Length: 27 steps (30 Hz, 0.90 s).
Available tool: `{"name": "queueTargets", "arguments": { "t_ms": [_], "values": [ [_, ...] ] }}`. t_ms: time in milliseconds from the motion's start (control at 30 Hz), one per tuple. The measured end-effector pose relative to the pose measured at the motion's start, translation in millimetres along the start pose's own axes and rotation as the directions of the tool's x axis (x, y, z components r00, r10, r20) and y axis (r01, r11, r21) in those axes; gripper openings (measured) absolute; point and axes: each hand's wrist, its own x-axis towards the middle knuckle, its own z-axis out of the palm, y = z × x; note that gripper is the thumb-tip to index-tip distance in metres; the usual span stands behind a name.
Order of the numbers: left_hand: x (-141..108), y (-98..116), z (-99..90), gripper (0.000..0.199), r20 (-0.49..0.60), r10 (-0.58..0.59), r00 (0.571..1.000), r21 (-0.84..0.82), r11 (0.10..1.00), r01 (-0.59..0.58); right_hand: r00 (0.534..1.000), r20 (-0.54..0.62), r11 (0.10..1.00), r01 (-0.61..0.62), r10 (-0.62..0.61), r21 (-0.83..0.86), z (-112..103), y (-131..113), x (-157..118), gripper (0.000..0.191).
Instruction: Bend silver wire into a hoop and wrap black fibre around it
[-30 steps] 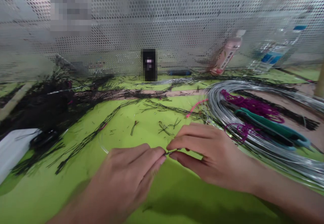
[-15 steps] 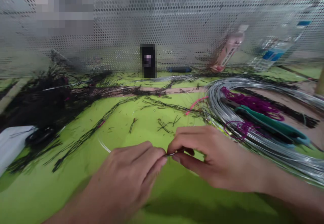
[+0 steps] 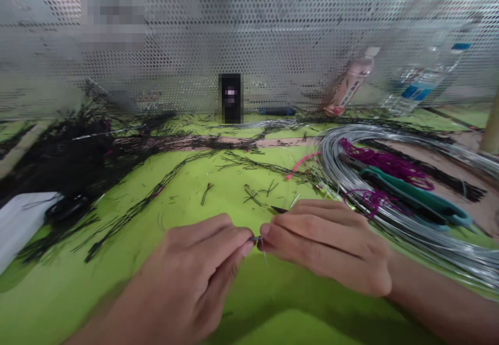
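My left hand [image 3: 202, 267] is closed, thumb and forefinger pinching the end of a thin dark strand [image 3: 255, 239]. Opposite it, my right hand [image 3: 323, 246] pinches the same short bit, the fingertips of both hands almost meeting. A fine pale thread [image 3: 265, 255] dangles from the pinch point. From behind the right hand's knuckles juts a dark pointed tip [image 3: 277, 209]; what it belongs to is hidden. Both hands hover over the green work surface [image 3: 187, 178], where short dark strand clippings [image 3: 252, 195] lie just beyond them.
At right a coil of silver wire [image 3: 331, 153] carries teal-handled pliers [image 3: 417, 197] and purple cord [image 3: 390, 163]. Left, a dark strand heap [image 3: 70, 153] sits near a white box [image 3: 23, 220]. A pink bottle [image 3: 351, 85] and a clear bottle [image 3: 419, 88] lean against the perforated metal panel [image 3: 253, 33].
My right hand has turned over, its back and folded fingers now facing up, and a dark pointed tip shows behind it. My left hand stays nearly in place.
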Motion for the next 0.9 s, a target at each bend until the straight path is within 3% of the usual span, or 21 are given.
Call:
{"name": "queueTargets", "arguments": {
  "t_ms": [167,300,367,467,500,533,600,700,767,900],
  "values": [
    [-1,0,2.6,0.017,-0.038,0.016,0.999,0.013,1.0,-0.016,0.988,-0.085,0.986,-0.12,0.131,0.12,10,-2,1,0.005],
    [-1,-1,6.7,0.018,-0.069,0.065,0.995,0.07,0.996,-0.06,0.948,0.008,0.918,-0.311,0.319,0.247,7,-11,7,0.008],
    [0,-2,8.4,0.02,-0.081,0.082,0.993,0.105,0.992,-0.073,0.88,0.109,0.822,-0.472,0.463,0.319,3,-16,12,0.012],
    [2,-3,10.1,0.021,-0.042,0.059,0.997,0.086,0.995,-0.055,0.736,0.297,0.644,-0.676,0.608,0.358,-3,-19,19,0.019],
    [2,-3,10.4,0.021,-0.034,0.041,0.999,0.078,0.996,-0.039,0.703,0.344,0.611,-0.711,0.622,0.348,-4,-19,21,0.02],
    [3,-2,10.6,0.021,-0.026,0.021,0.999,0.072,0.997,-0.019,0.7,0.368,0.612,-0.714,0.612,0.341,-5,-17,21,0.019],
    [3,0,10.4,0.022,-0.032,-0.018,0.999,0.066,0.998,0.02,0.786,0.326,0.718,-0.616,0.526,0.325,-5,-14,18,0.013],
    [2,2,9.2,0.02,-0.032,-0.065,0.997,0.034,0.997,0.066,0.954,0.049,0.942,-0.301,0.297,0.147,-4,-10,8,0.007],
    [2,2,8.6,0.019,-0.038,-0.076,0.996,0.03,0.997,0.077,0.987,-0.076,0.989,-0.145,0.143,-0.017,-5,-11,3,0.008],
    [2,0,8.4,0.023,-0.039,-0.062,0.997,0.033,0.997,0.063,0.998,-0.051,0.994,0.019,-0.025,-0.109,-8,-14,0,0.006]
  ]
}}
